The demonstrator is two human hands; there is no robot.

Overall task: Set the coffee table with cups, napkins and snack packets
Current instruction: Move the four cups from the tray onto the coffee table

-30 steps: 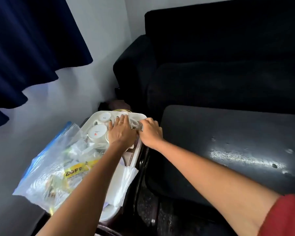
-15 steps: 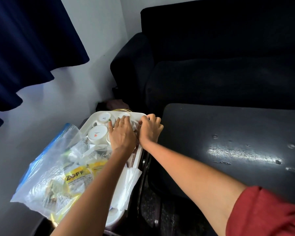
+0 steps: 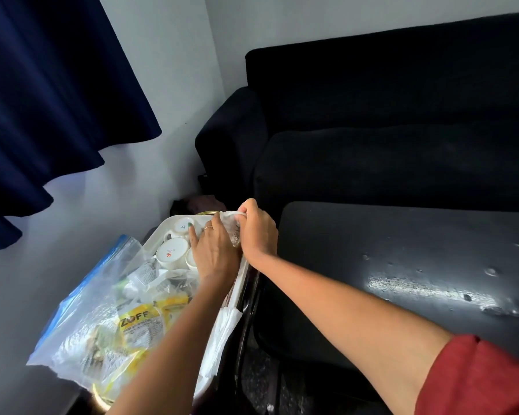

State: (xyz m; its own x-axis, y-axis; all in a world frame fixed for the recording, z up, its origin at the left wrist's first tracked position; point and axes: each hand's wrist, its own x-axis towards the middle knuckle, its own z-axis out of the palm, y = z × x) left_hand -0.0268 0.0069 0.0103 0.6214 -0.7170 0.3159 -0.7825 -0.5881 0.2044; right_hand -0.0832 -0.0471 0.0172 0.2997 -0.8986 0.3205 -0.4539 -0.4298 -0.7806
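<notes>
Right hand (image 3: 256, 232) pinches crinkled clear wrap (image 3: 233, 232) (contents unclear) | left hand (image 3: 215, 253) flat, fingers spread, over upturned cups (image 3: 172, 253) | white tray (image 3: 237, 292)

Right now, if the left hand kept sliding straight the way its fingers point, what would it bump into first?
Probably the small upside-down cup at the tray's far end: the left hand's index fingertip is already at its edge. Depth is hard to judge from this view.

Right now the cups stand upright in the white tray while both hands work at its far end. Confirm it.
Not quite. The head view shows the cups upside down, bases up, in the white tray. The left hand and right hand do work at its far end.
</notes>
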